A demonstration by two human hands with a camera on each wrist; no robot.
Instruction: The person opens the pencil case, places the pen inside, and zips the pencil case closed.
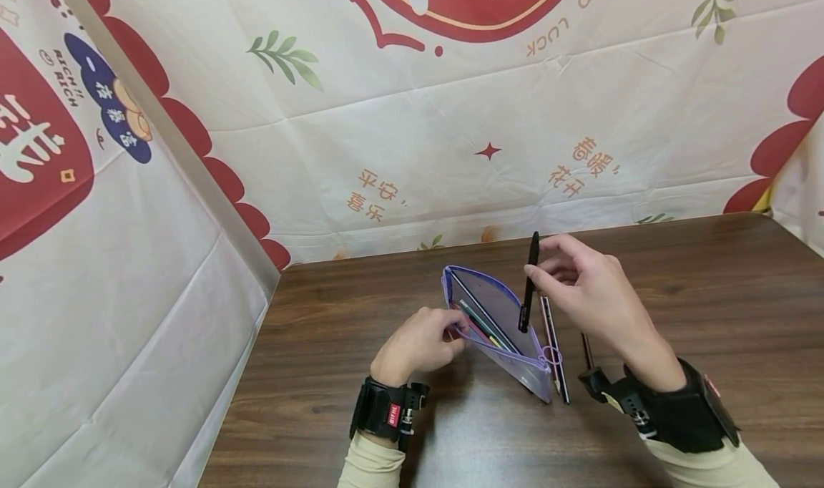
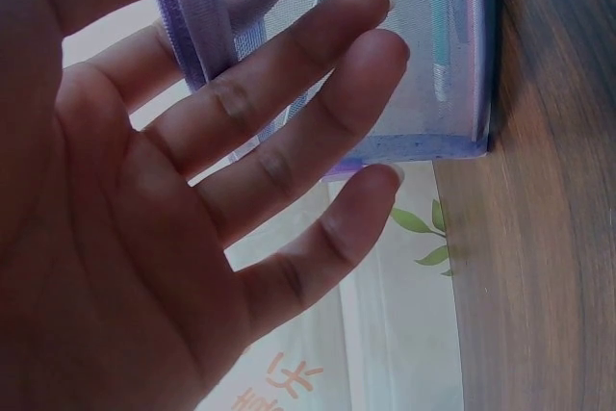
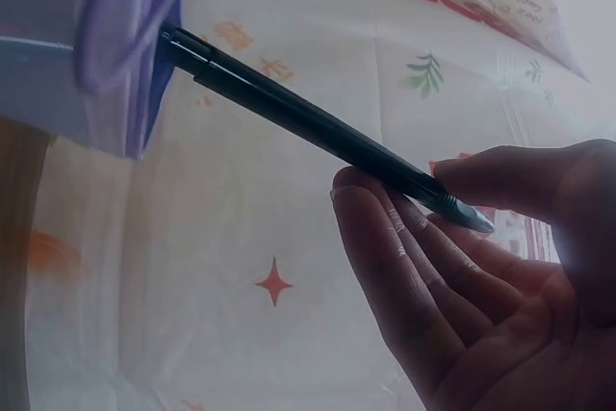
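A purple mesh pencil pouch (image 1: 515, 370) stands on the table with its zipped mouth spread open; several pencils (image 1: 479, 316) lie inside. My left hand (image 1: 418, 341) pinches the near rim of the pouch between thumb and index finger, and the other fingers extend beside the mesh (image 2: 404, 74). Between the thumb and fingers of my right hand (image 1: 586, 288) is a black pen (image 1: 529, 280), held near its upper end. The pen hangs steeply tilted, its lower end at the pouch's opening. In the right wrist view the lower end of the pen (image 3: 192, 50) overlaps the purple rim.
Just right of the pouch, pencils (image 1: 553, 352) lie on the brown wooden table (image 1: 309, 388). Another dark pencil (image 1: 587, 350) is partly hidden under my right wrist. A printed white cloth (image 1: 450, 130) hangs behind the table, with another at the left.
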